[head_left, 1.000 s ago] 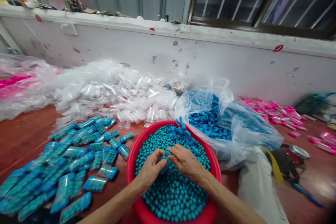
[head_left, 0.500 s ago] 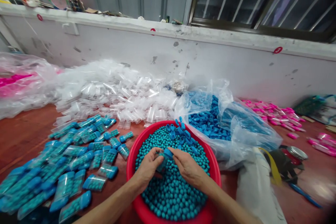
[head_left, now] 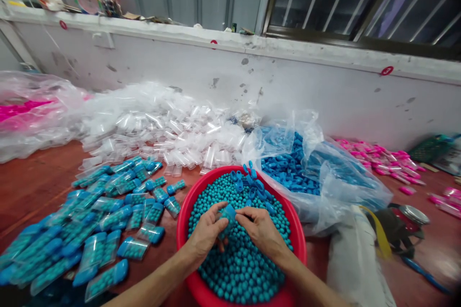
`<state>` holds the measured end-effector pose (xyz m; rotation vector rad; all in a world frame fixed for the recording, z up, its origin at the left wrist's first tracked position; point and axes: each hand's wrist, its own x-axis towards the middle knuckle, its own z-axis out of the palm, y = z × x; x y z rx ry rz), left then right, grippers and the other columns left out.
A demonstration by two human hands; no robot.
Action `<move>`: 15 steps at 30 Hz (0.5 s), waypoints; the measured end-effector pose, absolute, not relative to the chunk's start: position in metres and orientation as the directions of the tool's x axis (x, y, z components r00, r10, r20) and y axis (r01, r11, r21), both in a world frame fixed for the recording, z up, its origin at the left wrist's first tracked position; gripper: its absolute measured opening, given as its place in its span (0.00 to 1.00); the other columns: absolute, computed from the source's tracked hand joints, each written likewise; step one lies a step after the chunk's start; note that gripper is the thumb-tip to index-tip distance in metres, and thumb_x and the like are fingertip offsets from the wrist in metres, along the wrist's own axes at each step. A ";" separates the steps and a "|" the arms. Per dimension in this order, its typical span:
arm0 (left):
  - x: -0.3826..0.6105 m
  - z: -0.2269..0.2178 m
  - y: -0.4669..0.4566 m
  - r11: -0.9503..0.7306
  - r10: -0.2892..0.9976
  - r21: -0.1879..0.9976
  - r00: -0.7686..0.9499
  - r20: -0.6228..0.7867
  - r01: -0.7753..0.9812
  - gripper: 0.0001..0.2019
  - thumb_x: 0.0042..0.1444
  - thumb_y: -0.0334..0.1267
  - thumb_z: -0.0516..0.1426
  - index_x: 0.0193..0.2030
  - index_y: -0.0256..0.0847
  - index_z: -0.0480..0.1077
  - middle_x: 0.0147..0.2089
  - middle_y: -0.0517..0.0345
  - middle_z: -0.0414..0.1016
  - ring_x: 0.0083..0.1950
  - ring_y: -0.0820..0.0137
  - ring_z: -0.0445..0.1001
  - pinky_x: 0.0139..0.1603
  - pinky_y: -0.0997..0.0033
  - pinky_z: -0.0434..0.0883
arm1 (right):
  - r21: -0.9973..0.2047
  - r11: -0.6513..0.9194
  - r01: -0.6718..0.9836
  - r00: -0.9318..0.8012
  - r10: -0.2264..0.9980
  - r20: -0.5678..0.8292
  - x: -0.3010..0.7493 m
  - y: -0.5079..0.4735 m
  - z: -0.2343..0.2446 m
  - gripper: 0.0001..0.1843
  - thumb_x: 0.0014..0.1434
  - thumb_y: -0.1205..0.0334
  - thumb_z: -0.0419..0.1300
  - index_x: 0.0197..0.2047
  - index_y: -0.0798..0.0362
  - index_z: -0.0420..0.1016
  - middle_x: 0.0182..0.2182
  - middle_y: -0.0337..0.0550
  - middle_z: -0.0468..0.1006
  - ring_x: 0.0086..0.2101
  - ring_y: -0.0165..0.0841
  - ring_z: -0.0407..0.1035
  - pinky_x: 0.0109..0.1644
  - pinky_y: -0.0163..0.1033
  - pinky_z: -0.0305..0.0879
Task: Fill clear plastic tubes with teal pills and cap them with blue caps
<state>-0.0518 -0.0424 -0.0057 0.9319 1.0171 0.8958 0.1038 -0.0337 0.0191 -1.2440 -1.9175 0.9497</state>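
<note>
A red basin full of small teal balls sits in front of me. Both hands meet over it. My left hand is wrapped round a small clear container of teal balls. My right hand pinches the blue cap on that container's top. Several loose blue caps lie on the balls at the basin's far rim.
Filled blue-capped containers lie spread on the red floor at left. A heap of empty clear containers is behind. A plastic bag of blue caps stands right of the basin. Pink containers lie far right, by a white sack.
The capped container came up out of the balls between my hands. The view has shifted slightly; the hands stay over the middle of the basin.
</note>
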 end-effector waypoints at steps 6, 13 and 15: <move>-0.049 -0.004 -0.044 0.289 0.935 0.955 0.232 -0.266 -0.070 0.28 0.45 0.43 0.54 0.54 0.37 0.56 0.31 0.61 0.65 0.16 0.79 0.63 0.11 0.80 0.57 | -0.756 0.423 0.499 -0.460 0.869 0.183 0.108 -0.030 0.022 0.13 0.56 0.65 0.52 0.25 0.55 0.74 0.20 0.36 0.70 0.24 0.28 0.63 0.30 0.31 0.56; -0.047 -0.006 -0.044 0.280 0.949 0.960 0.155 -0.274 -0.020 0.17 0.47 0.43 0.51 0.44 0.40 0.58 0.23 0.69 0.59 0.12 0.81 0.58 0.08 0.82 0.50 | -0.873 0.284 0.396 -0.422 0.901 0.102 0.102 -0.029 0.007 0.11 0.56 0.63 0.52 0.30 0.54 0.76 0.23 0.36 0.73 0.26 0.29 0.65 0.31 0.32 0.59; -0.050 -0.004 -0.043 0.298 0.941 0.955 0.163 -0.295 0.006 0.17 0.47 0.44 0.52 0.43 0.40 0.58 0.22 0.69 0.59 0.13 0.80 0.58 0.09 0.82 0.51 | -0.859 0.312 0.406 -0.419 0.899 0.128 0.103 -0.030 0.007 0.11 0.56 0.64 0.52 0.33 0.53 0.76 0.26 0.38 0.74 0.30 0.30 0.67 0.36 0.34 0.61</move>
